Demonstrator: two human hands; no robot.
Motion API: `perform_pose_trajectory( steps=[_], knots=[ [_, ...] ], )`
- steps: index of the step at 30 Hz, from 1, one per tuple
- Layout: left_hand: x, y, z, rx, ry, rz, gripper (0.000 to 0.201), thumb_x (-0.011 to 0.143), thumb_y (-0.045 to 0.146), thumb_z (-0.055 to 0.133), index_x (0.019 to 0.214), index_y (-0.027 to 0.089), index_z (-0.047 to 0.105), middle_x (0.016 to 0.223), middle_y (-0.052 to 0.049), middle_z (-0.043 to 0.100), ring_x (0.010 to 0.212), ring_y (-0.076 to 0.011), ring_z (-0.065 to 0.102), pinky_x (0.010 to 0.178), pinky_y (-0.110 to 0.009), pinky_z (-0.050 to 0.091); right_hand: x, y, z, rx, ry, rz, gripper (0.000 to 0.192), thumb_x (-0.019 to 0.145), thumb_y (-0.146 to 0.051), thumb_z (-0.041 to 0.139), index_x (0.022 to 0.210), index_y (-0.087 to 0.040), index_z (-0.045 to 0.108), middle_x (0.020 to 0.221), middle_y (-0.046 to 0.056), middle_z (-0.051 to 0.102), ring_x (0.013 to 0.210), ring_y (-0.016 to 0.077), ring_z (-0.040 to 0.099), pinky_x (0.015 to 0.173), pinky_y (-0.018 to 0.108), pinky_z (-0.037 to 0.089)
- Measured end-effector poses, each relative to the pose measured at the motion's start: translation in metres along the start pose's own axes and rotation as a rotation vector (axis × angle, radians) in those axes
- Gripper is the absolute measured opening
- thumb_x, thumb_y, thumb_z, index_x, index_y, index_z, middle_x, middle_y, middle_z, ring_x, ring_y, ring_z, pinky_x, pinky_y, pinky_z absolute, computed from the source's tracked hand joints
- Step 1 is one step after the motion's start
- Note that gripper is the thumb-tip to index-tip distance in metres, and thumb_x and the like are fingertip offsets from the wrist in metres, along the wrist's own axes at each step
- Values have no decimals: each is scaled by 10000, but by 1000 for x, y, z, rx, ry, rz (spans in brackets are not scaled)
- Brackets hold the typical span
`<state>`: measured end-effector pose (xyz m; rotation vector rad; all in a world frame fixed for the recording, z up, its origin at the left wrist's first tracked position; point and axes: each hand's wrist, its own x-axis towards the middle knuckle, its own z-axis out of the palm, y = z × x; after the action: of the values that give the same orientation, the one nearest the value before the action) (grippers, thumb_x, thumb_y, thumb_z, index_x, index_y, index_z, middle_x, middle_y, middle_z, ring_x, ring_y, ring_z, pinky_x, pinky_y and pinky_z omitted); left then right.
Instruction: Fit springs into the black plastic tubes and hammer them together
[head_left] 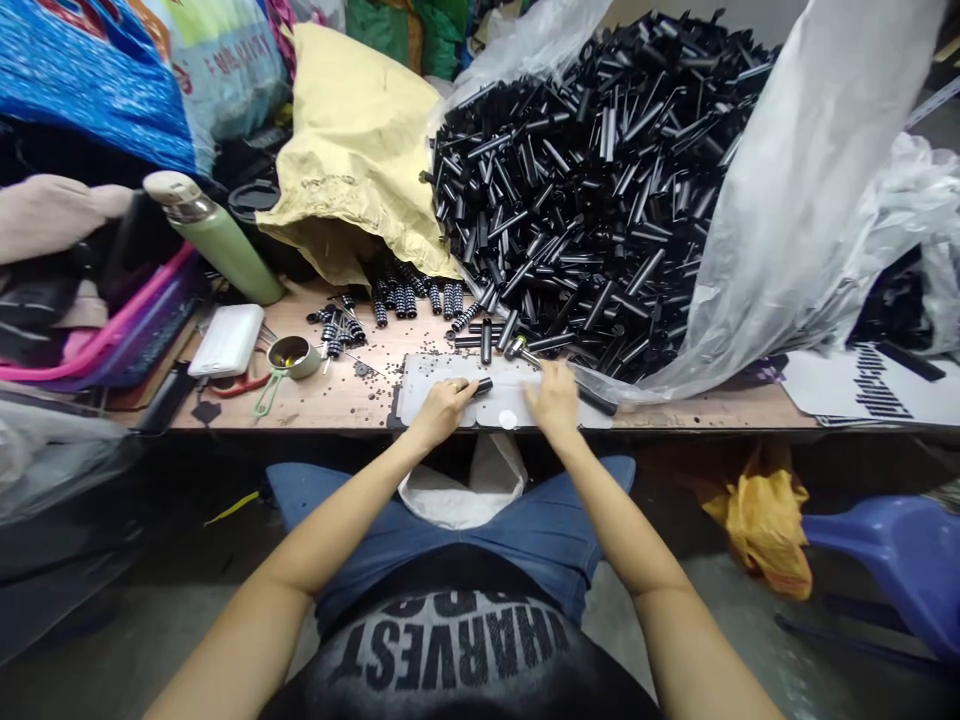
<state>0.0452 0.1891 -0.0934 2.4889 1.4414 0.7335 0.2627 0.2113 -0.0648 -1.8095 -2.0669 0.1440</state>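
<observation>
My left hand (444, 408) is closed around a short black tube (482, 386), above a pale work plate (420, 383) at the table's front edge. My right hand (553, 398) is over the plate's right part, its fingers smeared by motion. Behind it lies what looks like a small hammer, with a metal shaft (531, 358) and a black handle (598, 400) showing on either side of the hand; whether the hand grips it I cannot tell. Single black tubes (486, 342) lie just beyond the plate. A white round spot (508, 420) shows on the plate's front.
A large heap of black tubes (585, 190) spills from clear plastic sheeting (795, 200). Left of it, ribbed black parts (405, 300) lie under a yellow sack (360, 140). Further left are a metal cup (294, 356), red-handled scissors (240, 387), a white box (226, 341) and a green bottle (225, 240).
</observation>
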Motion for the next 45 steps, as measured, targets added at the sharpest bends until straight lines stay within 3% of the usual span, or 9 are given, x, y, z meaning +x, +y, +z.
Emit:
perform_pose_trajectory(
  steps=[2, 6, 11, 17, 21, 29, 33, 37, 45],
  knots=[
    [0, -6, -6, 104, -26, 48, 386, 921, 118, 394, 1262, 177, 566, 1126, -139, 630, 975, -231, 568, 835, -397, 421, 11, 20, -13, -230, 7, 151, 335, 893, -314, 511, 1092, -53, 580, 1134, 244, 561, 1132, 383, 470, 895, 531, 405],
    [-2, -5, -14, 231, -33, 58, 408, 923, 107, 381, 1288, 208, 535, 1166, -117, 641, 1017, -246, 552, 861, -446, 352, 14, 28, -29, -318, -119, 112, 293, 940, -325, 451, 1009, -76, 590, 1046, 204, 616, 1021, 316, 545, 821, 395, 413],
    [-3, -3, -14, 244, -50, 48, 433, 930, 93, 348, 1307, 227, 515, 1214, -105, 629, 1083, -248, 535, 923, -470, 304, -33, -3, -43, 25, -178, 130, 407, 1010, -376, 199, 949, -179, 550, 775, 64, 647, 717, 192, 614, 646, 270, 387],
    [-4, 5, -10, 270, -96, 9, 447, 959, 137, 288, 1351, 222, 486, 1279, -102, 601, 1210, -253, 489, 1031, -504, 268, -63, -30, -52, -104, -302, 143, 347, 995, -395, 282, 886, -182, 534, 695, 53, 629, 566, 193, 577, 552, 273, 319],
    [-7, 28, 3, 293, -80, 15, 510, 965, 301, 327, 1410, 60, 392, 1456, -185, 405, 1373, -287, 323, 1124, -485, 191, -58, -57, -70, 86, -97, 39, 425, 1005, -422, 185, 897, -194, 525, 684, 35, 614, 599, 177, 581, 572, 261, 351],
    [1, 29, 13, 220, -114, 39, 524, 913, 194, 335, 1397, -2, 373, 1438, -237, 401, 1368, -301, 336, 1102, -467, 283, -61, -91, -38, -48, -282, -148, 352, 988, -422, 308, 861, -198, 547, 711, 46, 651, 548, 179, 575, 516, 268, 236],
    [6, 31, -6, 114, -144, -118, 371, 916, 145, 372, 1228, 72, 560, 1119, -187, 622, 1105, -263, 561, 929, -395, 457, -50, -70, -51, -72, -233, -83, 369, 1006, -413, 249, 905, -201, 534, 744, 41, 658, 593, 176, 583, 542, 268, 241],
    [11, 45, -28, -13, -245, -92, 262, 940, 248, 433, 995, 132, 661, 895, -119, 631, 917, -231, 591, 813, -339, 496, -34, -18, -61, -206, -183, 81, 381, 998, -433, 288, 907, -178, 555, 810, 69, 660, 636, 168, 575, 559, 269, 245],
    [131, 25, -13, -38, -126, -518, 247, 836, 63, 467, 898, 33, 704, 939, -225, 657, 951, -297, 622, 830, -384, 477, -15, 42, -34, -300, -96, 61, 389, 956, -461, 390, 940, -140, 610, 913, 117, 649, 871, 234, 581, 701, 308, 398]
  ],
)
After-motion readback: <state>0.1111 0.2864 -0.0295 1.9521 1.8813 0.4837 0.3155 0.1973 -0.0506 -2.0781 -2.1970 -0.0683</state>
